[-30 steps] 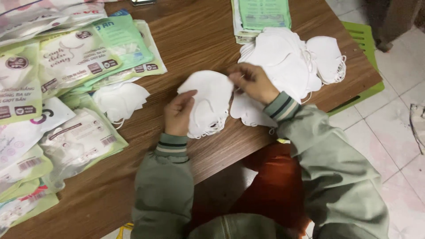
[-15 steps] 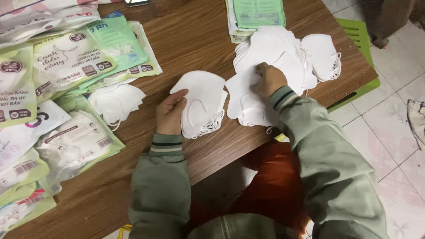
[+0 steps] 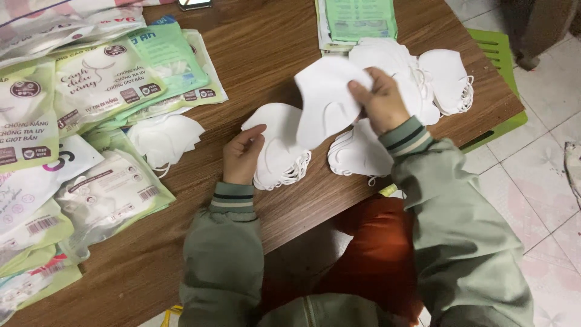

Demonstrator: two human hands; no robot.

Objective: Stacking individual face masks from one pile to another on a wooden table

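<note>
The right hand (image 3: pixel 382 100) has its fingers pinched shut on a single white mask (image 3: pixel 327 100), lifted above the wooden counter (image 3: pixel 266 60) — it hangs over the gap between two heaps. The left hand (image 3: pixel 242 154) lies with fingers loosely spread, flat on a small stack of masks (image 3: pixel 281 160), gripping nothing. A larger pile of masks (image 3: pixel 423 79) sits behind the right hand — green and white packets (image 3: pixel 91 91) cover the counter's left side.

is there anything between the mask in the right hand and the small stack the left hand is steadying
Nothing visible. The right hand holds a single white mask lifted just above and right of the small stack. The left hand rests on the stack's left edge, leaving its top bare. The larger mask pile lies behind, out of the way.
</note>
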